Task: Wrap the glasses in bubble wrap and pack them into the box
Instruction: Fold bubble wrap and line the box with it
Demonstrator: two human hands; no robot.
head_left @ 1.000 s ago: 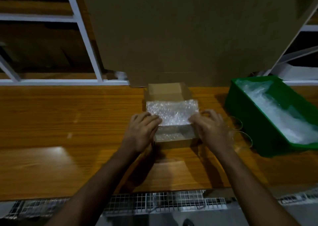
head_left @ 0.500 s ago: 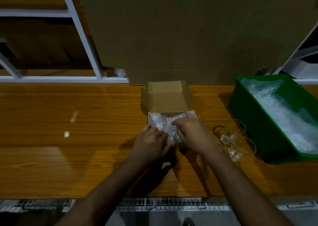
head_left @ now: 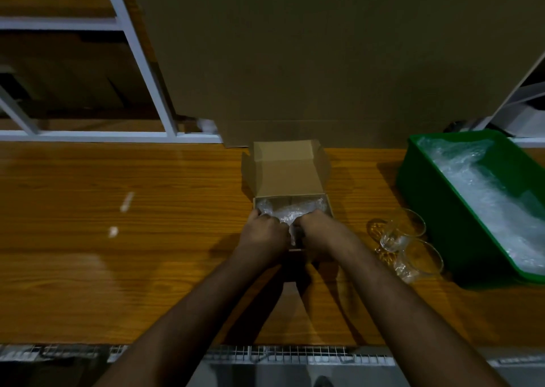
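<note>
A small cardboard box (head_left: 290,169) stands open in the middle of the wooden table, its lid flap raised at the back. Bubble wrap (head_left: 290,211) fills its inside. My left hand (head_left: 264,234) and my right hand (head_left: 320,230) sit side by side at the box's near edge, fingers curled down into the bubble wrap and gripping it. Whatever lies under the wrap is hidden. Two clear glasses (head_left: 405,239) lie on the table to the right of the box.
A green plastic bin (head_left: 424,195) holding more bubble wrap (head_left: 489,189) stands at the right. A large cardboard sheet (head_left: 324,62) leans behind the box. A white metal shelf frame (head_left: 141,62) rises at the back left. Wire mesh (head_left: 280,354) runs below the table's front edge.
The bubble wrap sheet that lay spread over the box top has been gathered and pushed down inside. Both hands have come together at the box's near edge.
</note>
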